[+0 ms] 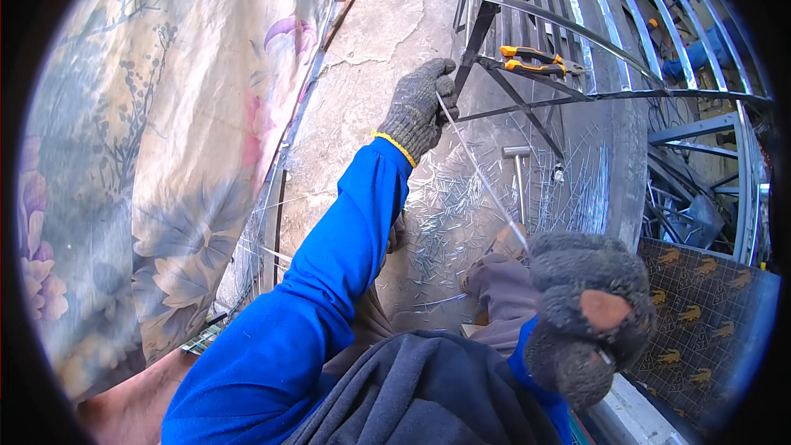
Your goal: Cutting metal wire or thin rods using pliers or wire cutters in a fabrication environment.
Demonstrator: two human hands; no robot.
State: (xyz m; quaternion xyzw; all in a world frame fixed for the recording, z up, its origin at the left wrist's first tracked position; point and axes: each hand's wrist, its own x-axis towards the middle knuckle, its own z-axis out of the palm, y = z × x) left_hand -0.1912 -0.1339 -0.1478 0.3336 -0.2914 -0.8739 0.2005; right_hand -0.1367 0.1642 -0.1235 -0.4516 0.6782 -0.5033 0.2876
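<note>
A thin straight metal rod (483, 175) stretches slantwise between my two gloved hands. Its far end is in the closed fingers of my left hand (418, 109), which wears a grey knit glove with a yellow cuff. Low and to the right, my right hand (589, 321) makes a fist around the near end; its dark glove has a hole showing skin. Pliers (535, 68) with orange and black handles rest on the metal frame (606, 21) beyond my hands. On the floor below the rod lies a hammer (517, 161), among many short cut wire pieces (445, 222).
Floral cloth (189, 140) hangs along the left. Longer wires (585, 194) lie on the floor below the frame. To the right are more metal frames (700, 128) and a dark patterned sheet (692, 313). A ladder-like piece (350, 0) lies at the far left.
</note>
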